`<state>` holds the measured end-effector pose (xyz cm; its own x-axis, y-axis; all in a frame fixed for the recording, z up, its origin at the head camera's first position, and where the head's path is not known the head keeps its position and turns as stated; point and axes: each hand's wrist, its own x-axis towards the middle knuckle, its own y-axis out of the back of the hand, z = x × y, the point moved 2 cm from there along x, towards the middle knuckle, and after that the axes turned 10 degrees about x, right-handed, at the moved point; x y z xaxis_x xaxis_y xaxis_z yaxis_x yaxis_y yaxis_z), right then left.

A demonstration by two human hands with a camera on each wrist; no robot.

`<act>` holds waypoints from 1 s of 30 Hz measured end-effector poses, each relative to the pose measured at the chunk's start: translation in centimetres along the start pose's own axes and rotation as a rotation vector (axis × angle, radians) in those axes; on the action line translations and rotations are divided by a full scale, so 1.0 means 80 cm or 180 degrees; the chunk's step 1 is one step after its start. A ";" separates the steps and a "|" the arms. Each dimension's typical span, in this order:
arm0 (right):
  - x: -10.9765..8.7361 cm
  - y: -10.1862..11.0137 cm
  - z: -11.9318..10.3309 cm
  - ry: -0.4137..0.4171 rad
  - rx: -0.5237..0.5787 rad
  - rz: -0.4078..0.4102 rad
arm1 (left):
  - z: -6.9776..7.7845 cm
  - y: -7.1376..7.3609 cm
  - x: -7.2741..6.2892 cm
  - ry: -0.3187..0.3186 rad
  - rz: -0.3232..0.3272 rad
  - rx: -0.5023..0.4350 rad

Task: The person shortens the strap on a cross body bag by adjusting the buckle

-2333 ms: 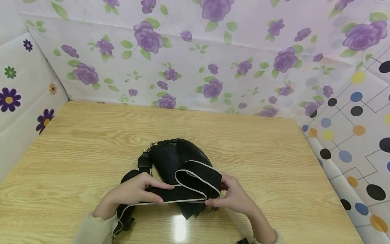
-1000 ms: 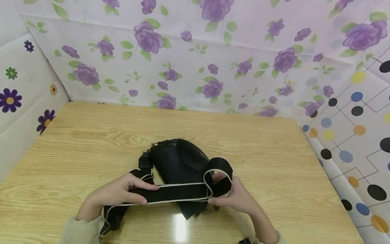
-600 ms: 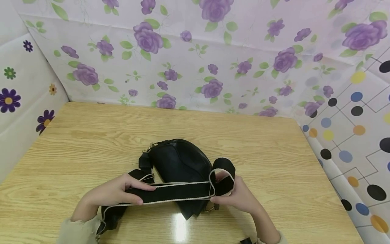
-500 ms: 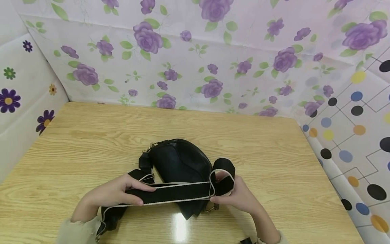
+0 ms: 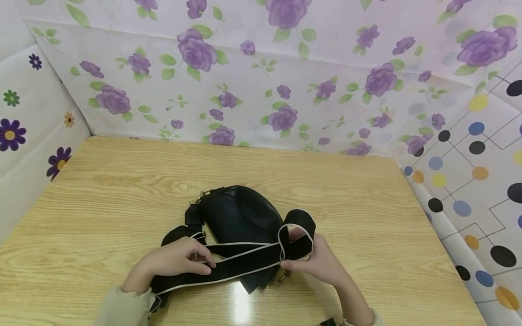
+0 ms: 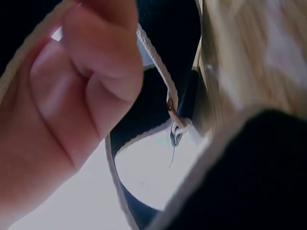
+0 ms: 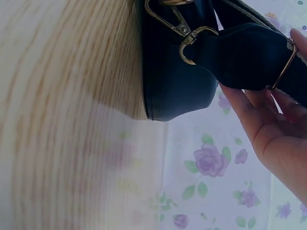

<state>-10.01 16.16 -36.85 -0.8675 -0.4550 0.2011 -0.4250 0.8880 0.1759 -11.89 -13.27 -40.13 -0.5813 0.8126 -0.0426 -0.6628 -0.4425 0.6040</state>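
A small black leather shoulder bag [image 5: 240, 217] lies on the table, with a wide black strap [image 5: 244, 262] edged in white stretched across its near side. My left hand [image 5: 175, 258] grips this strap toward the left, thumb and bent forefinger on it. Curled fingers of the left hand [image 6: 91, 72] show close up in the left wrist view, beside the strap. To the right, my right hand [image 5: 314, 260] pinches the strap below an upright loop [image 5: 299, 219]. The right wrist view shows the right hand [image 7: 273, 129] by a gold slider [image 7: 284, 64] and a gold clasp [image 7: 184, 36] on the bag.
The wooden table [image 5: 346, 194] extends around the bag. A purple-flowered covering [image 5: 244, 90] hangs behind it, and a dotted sheet [image 5: 469, 208] stands along the right. Near the front edge, a small black piece [image 5: 328, 322] shows by the right sleeve.
My left hand first slid left along the strap, then came back right; the strap now slants down to the left. My right hand shifted slightly right, and its loop became rounder.
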 end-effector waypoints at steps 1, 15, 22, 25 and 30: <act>0.000 0.000 0.000 -0.0009 -0.0003 0.0003 | 0.000 -0.001 0.001 0.0017 -0.0009 -0.0006; 0.000 0.002 0.002 -0.0041 -0.0041 -0.0003 | -0.001 -0.009 0.012 0.0390 -0.0031 0.0084; 0.001 0.003 0.003 -0.0060 -0.0047 0.0012 | 0.000 -0.013 0.015 0.0497 -0.0019 -0.0184; 0.002 0.003 0.003 -0.0074 -0.0063 0.0012 | 0.000 -0.014 0.015 0.0462 -0.0060 -0.0254; 0.002 0.001 0.001 -0.0108 -0.0049 0.0014 | -0.002 -0.020 0.019 0.0239 -0.0103 -0.0410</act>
<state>-10.19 16.19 -36.87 -0.8777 -0.4483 0.1693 -0.4172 0.8887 0.1900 -11.74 -11.40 -41.29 -0.5892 0.7986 -0.1228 -0.7340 -0.4655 0.4945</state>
